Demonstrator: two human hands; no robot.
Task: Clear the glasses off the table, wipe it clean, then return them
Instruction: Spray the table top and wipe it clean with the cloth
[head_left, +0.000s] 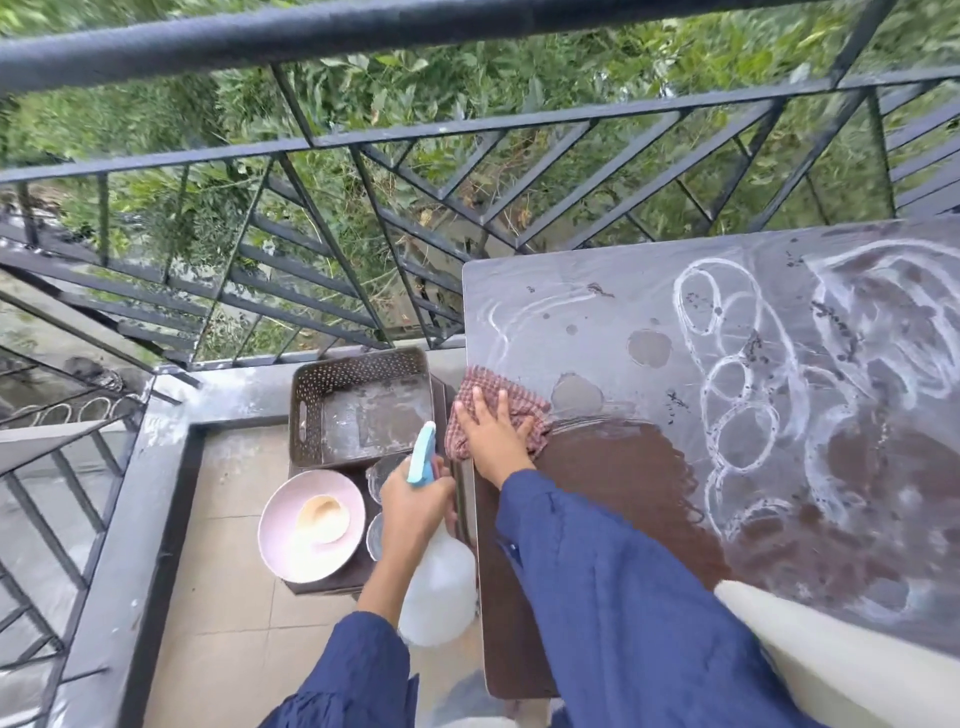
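At the table edge, the right hand pressed spread fingers on the checked cloth, the left hand gripped the spray bottle, and an outward sweep risked flinging grime onto the glasses standing just below.

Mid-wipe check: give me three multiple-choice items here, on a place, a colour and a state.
1. Where on the dusty brown table does the red-checked cloth lie? A at its left edge; B at its middle; C at its far right corner.
2. What colour is the trigger of the clear plastic spray bottle? A red; B light blue; C black.
3. What is the right hand doing? A gripping the bottle; B curled, holding nothing; C pressing flat on the cloth.
1 A: the cloth overlaps that edge. 2 B: blue shows above the left hand. 3 C: straight fingers spread on the cloth.
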